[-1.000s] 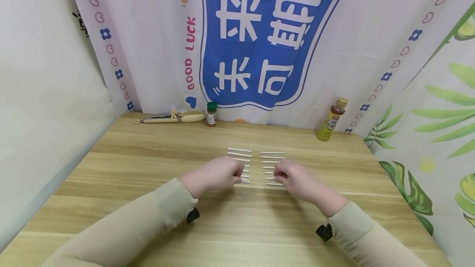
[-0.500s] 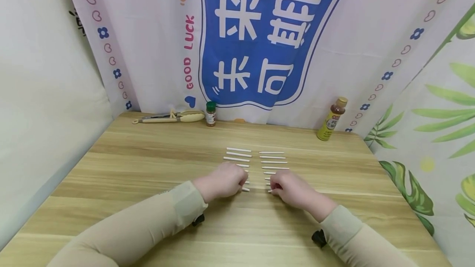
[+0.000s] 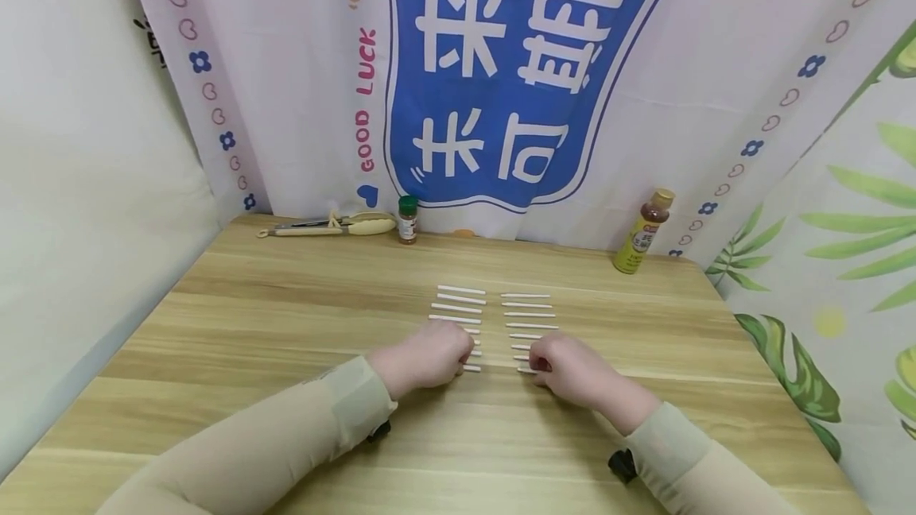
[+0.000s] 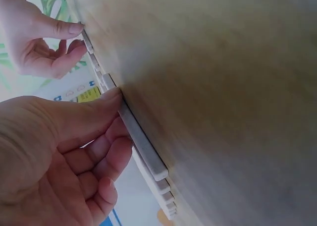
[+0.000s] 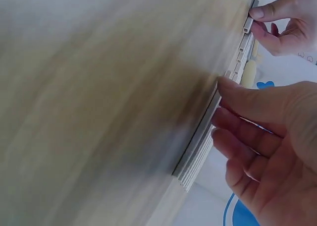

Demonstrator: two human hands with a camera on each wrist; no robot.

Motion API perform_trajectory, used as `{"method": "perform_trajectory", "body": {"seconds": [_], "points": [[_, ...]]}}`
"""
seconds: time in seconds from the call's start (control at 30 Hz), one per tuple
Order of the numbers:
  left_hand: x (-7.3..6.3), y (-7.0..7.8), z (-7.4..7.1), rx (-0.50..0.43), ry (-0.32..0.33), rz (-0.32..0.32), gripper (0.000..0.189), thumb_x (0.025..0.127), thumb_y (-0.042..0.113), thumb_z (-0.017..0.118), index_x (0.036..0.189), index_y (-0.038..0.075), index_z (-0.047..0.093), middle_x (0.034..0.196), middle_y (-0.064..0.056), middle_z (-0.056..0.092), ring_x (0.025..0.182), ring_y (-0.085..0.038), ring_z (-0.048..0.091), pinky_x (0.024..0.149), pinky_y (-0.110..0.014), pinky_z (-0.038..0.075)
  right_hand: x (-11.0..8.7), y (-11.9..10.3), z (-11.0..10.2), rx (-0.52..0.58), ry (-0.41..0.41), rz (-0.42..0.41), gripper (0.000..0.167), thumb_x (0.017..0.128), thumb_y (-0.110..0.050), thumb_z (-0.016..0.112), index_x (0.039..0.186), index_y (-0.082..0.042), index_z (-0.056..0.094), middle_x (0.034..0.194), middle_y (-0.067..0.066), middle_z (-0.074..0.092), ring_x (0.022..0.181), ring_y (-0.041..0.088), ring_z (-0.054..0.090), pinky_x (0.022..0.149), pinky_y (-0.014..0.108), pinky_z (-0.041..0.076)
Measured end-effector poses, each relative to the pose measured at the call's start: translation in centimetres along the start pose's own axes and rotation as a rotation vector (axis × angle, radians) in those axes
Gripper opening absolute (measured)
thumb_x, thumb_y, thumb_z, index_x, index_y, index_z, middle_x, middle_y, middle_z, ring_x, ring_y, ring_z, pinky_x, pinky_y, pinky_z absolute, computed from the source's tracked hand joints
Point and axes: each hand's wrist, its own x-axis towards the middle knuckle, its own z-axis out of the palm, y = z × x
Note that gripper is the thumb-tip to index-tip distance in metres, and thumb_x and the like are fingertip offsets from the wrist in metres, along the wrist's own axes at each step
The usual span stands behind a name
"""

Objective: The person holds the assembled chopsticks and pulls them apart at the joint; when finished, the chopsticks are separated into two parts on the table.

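Thin white sticks lie in two columns on the wooden table, a left column (image 3: 461, 299) and a right column (image 3: 528, 315). At the near end of the left one, my left hand (image 3: 432, 354) pinches the nearest stick (image 4: 143, 141), thumb on its near side and index finger on its far side. Likewise my right hand (image 3: 575, 368) pinches the nearest white stick (image 5: 198, 132) of the right column by thumb and fingertips. Both sticks lie along the tabletop. In the head view each hand hides part of its column.
Along the back of the wooden table (image 3: 286, 292) lie beige tongs (image 3: 329, 225), beside a small green-capped jar (image 3: 407, 221). A yellow-labelled bottle (image 3: 642, 233) stands at the back right. A printed cloth (image 3: 308, 102) hangs behind.
Both hands have come slightly nearer the front, and another stick now lies at the near end of each column. Over the last half second the right hand has shifted a little rightward.
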Motion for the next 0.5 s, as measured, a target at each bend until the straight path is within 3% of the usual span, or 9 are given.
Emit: {"method": "perform_trajectory", "body": {"seconds": [0.23,0.5], "points": [[-0.42,-0.34,-0.03,0.032,0.048,0.037,0.030,0.075,0.001,0.073,0.062,0.018,0.052,0.059,0.010,0.049,0.056,-0.011,0.049,0.055,-0.032,0.043,-0.10,-0.38,0.38,0.006,0.031,-0.030,0.019,0.080,0.003,0.077,0.080,-0.013,0.065,0.079,-0.005,0.061,0.075,0.011,0.057,0.067,0.032,0.050],[0.08,-0.21,0.19,0.026,0.034,0.039,0.029,0.077,0.003,0.074,0.063,0.019,0.053,0.061,0.010,0.050,0.058,-0.011,0.050,0.059,-0.033,0.045,-0.25,0.02,0.28,-0.017,0.026,-0.059,0.023,0.079,0.006,0.076,0.079,-0.013,0.063,0.078,-0.003,0.061,0.073,0.012,0.056,0.066,0.033,0.050]]}}
